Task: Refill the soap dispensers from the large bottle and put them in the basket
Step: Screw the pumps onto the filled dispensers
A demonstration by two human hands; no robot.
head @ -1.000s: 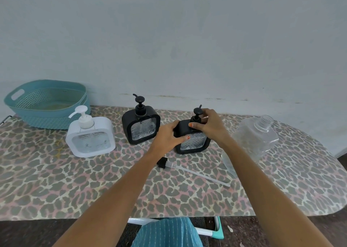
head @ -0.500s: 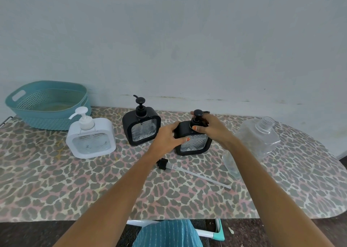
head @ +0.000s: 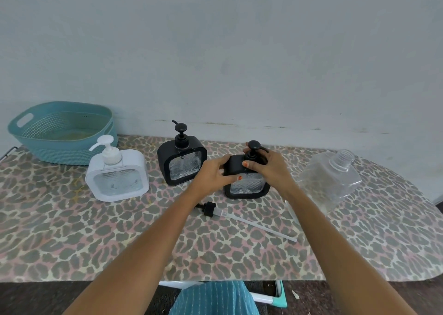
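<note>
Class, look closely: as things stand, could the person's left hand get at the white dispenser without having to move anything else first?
Probably yes. The left hand is busy steadying the black dispenser, but once it lets go, the white dispenser stands to its left with only bare table along the way.

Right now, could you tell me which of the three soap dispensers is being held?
The right-hand black dispenser; both hands grip it, while the other black dispenser and the white dispenser stand untouched.

You will find nothing to read here: no label, brand, number or sign shows on the square white plastic soap dispenser [head: 117, 174], the two square black ones beside it, or the large clear plastic bottle [head: 332, 179].
</note>
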